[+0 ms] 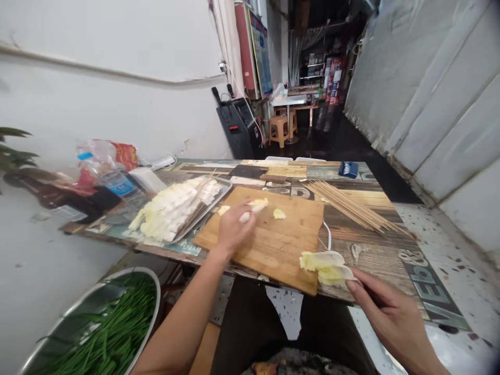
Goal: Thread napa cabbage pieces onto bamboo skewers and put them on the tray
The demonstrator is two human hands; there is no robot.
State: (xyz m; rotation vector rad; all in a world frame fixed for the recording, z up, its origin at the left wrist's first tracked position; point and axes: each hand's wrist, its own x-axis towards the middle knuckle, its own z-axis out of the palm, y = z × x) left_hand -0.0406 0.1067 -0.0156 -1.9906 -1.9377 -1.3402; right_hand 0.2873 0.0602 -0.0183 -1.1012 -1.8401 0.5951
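My left hand (233,227) rests on the wooden cutting board (273,245), its fingers closed around a small pale cabbage piece (255,207). Another small cabbage bit (278,213) lies just right of it on the board. My right hand (385,307) is at the board's near right corner, with thumb and fingers pinching the end of a folded pale cabbage leaf (326,265). A metal tray (213,203) left of the board holds a pile of skewered cabbage pieces (172,211).
A bundle of bamboo skewers (351,208) lies fanned on the patterned table (390,250) to the right. Plastic bottles and bags (105,172) stand at the left by the wall. A steel bowl of green chives (105,328) sits low at the left. Stools and a speaker stand beyond.
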